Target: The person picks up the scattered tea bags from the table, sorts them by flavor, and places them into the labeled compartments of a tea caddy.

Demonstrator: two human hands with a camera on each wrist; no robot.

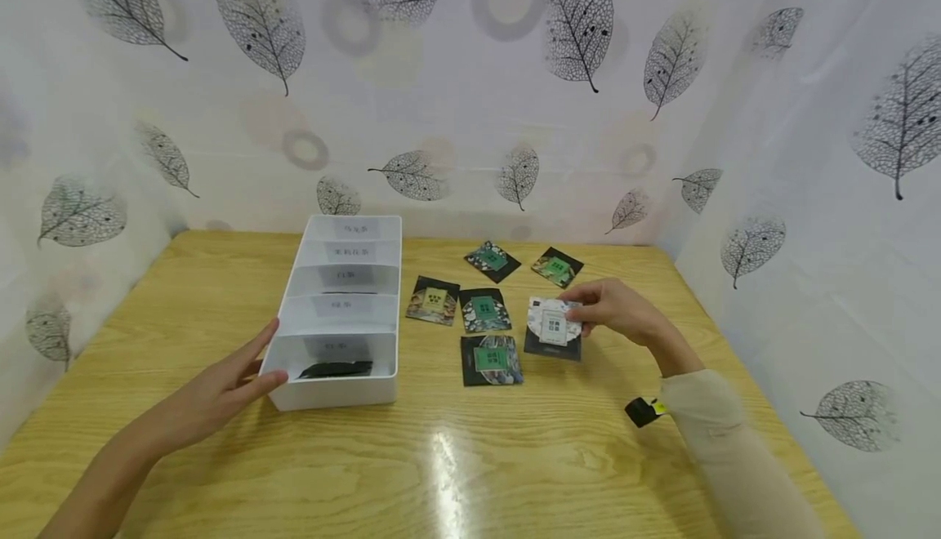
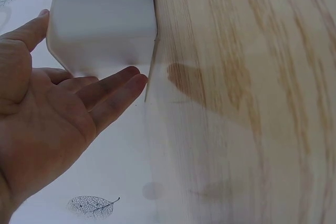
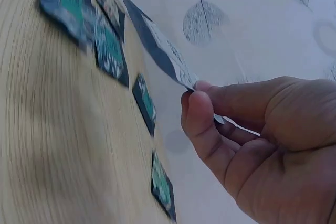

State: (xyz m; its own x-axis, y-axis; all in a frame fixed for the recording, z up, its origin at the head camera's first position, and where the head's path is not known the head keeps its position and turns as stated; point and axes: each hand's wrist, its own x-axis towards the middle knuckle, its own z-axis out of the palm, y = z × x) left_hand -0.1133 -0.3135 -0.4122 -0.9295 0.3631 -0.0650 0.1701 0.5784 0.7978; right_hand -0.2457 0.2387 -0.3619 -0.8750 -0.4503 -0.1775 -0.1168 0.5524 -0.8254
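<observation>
My right hand (image 1: 582, 313) pinches a white and grey tea packet (image 1: 555, 323) by its right edge, lifted a little above a black packet (image 1: 551, 349) on the wooden table (image 1: 470, 457). In the right wrist view the thumb and forefinger of the right hand (image 3: 194, 92) clamp the packet (image 3: 160, 51), which tilts up off the table. My left hand (image 1: 268, 351) lies open, fingers straight, against the near left corner of a white divided box (image 1: 290, 396). The left wrist view shows the left hand (image 2: 89, 56) touching the box's wall (image 2: 105, 19). A dark packet (image 1: 334, 369) lies in the nearest compartment.
Several dark packets with green labels lie right of the box: one (image 1: 434, 300), another (image 1: 483, 309), a third (image 1: 491, 359), and two farther back (image 1: 491, 261) (image 1: 556, 267). The box's compartments carry paper labels. Leaf-print curtains wall the table on three sides.
</observation>
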